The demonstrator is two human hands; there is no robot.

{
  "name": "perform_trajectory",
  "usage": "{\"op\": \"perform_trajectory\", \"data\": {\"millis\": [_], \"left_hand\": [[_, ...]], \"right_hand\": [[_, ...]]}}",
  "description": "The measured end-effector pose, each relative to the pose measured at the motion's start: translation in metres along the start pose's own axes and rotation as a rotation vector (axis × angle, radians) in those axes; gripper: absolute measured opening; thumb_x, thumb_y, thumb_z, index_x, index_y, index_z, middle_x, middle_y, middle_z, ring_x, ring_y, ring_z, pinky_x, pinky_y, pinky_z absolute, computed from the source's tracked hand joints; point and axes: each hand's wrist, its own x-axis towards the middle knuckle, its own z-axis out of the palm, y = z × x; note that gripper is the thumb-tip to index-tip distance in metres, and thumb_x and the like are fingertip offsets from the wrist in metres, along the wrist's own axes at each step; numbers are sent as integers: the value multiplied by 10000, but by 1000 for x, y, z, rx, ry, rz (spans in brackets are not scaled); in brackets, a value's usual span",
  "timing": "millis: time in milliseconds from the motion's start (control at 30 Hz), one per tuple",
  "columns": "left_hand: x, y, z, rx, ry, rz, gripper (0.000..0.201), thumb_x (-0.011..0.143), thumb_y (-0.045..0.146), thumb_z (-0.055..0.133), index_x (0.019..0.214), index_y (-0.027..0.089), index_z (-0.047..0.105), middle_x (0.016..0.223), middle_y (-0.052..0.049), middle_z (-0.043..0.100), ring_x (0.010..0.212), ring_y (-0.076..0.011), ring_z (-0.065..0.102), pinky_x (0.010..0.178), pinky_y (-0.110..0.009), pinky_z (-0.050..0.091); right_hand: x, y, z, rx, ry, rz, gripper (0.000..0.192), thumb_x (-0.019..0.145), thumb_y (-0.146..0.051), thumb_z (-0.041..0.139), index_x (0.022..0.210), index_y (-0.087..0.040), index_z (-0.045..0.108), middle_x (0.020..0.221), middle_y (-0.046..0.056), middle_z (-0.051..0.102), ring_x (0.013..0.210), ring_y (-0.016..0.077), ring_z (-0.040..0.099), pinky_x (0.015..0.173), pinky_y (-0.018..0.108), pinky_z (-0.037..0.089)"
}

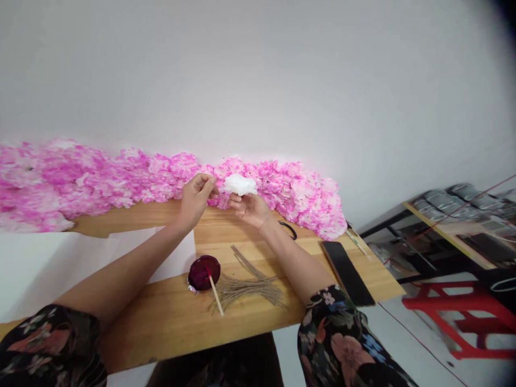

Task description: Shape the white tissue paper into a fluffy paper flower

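Note:
A white, ruffled flower (241,184), apparently of thin paper or fabric, is held up above the table. My right hand (252,208) grips it from below, its fingers closed around the base. Just left of the flower is my left hand (196,198), thumb and fingertips pinched together; whether anything small is between them I cannot make out. Nearer to me on the table stands a small dish of dark red liquid (198,275) with a wooden-handled brush (216,296) leaning in it. Thin brown stems (252,290) lie in a loose bundle beside the dish.
A long heap of pink and white flowers (153,180) lines the wall. White paper sheets (44,263) cover the left side of the wooden table (181,328). A black phone (349,273) and scissors with a black handle (288,230) lie right. A red stool (459,320) stands beyond.

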Motion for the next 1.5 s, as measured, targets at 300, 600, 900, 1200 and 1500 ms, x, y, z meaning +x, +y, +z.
{"op": "perform_trajectory", "data": {"millis": [300,600,900,1200,1500], "left_hand": [[-10,10,6,129,-122,81,215,814,333,839,925,206,706,684,25,670,647,-141,629,644,-260,440],[-4,0,2,97,-94,82,136,820,300,772,871,191,709,655,16,652,605,-127,584,595,-245,422],[-8,9,5,54,-144,27,410,914,523,710,692,182,655,624,-26,629,602,-139,580,612,-268,472],[-9,9,7,81,-288,-174,450,826,557,704,594,186,597,568,-33,610,567,-146,556,608,-285,464],[-6,5,6,3,-240,-268,239,690,395,712,613,189,618,534,-9,598,531,-124,513,570,-266,418]], "right_hand": [[3,-1,-3,18,9,-15,177,844,-166,594,787,-229,438,692,-41,382,602,104,362,412,109,313],[4,1,-6,-10,-23,40,113,863,-185,604,805,-217,513,687,-45,376,583,106,364,407,127,328],[16,3,-21,-60,90,-171,321,947,-280,712,733,-219,481,691,-48,455,586,100,418,478,173,429],[21,9,-27,-307,115,-353,345,715,-389,928,801,-220,640,636,-48,549,583,106,475,491,205,441],[28,4,-46,-439,170,-443,425,610,-414,943,901,-224,697,666,-53,644,581,107,545,522,234,475]]}}
